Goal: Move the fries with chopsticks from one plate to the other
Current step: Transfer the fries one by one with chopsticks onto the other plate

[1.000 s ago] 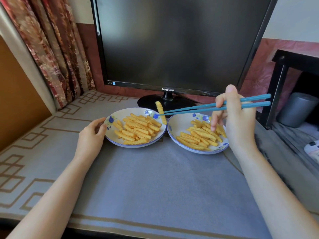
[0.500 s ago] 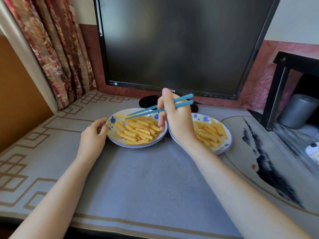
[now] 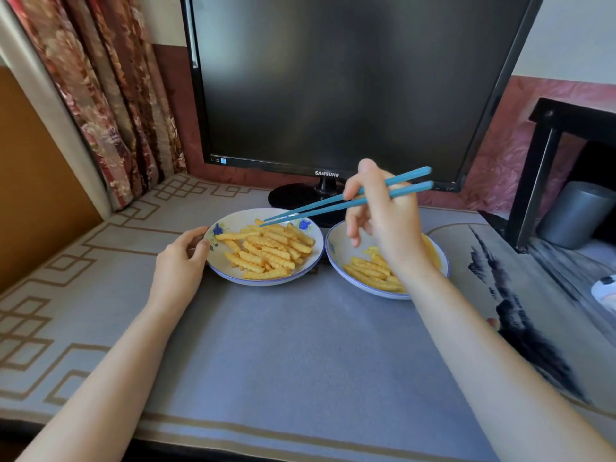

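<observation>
R hand (image 3: 383,225) pinches blue chopsticks (image 3: 333,203), tips near-closed and empty, over crinkle fries (image 3: 266,251) in left plate (image 3: 233,218); L hand (image 3: 181,265) fingers curl on its rim. Risk: slick tips lose a fry mid-carry, dropping it btwn plates.

Bright soft daylight, barely any shadows, hazy sheen on the monitor (image 3: 333,78) — edges bowed, fisheye-ish, mostly sharp

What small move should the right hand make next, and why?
Probably the right hand should swing the chopsticks over to the right plate and pinch a fry there: their tips seem empty above the fuller left plate, which the left hand steadies.
</observation>
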